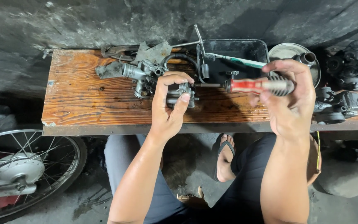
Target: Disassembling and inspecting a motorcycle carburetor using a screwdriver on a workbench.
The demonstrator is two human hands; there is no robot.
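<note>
The small metal carburetor part (182,95) sat above the front edge of the wooden counter (79,99), clamped in the left hand (167,108) with thumb and fingers wrapped round it. The right hand (289,97) was closed on a screwdriver (253,86) by its red and grey handle, the shaft lying level and its tip meeting the part. Just behind the left hand, a larger carburetor body (142,76) lay on the counter beside some torn gasket scraps (154,53). Farther back stood a black tray (245,52) with a toothbrush (237,60) across it. A spoked wheel (21,170) rested on the floor at the left.
</note>
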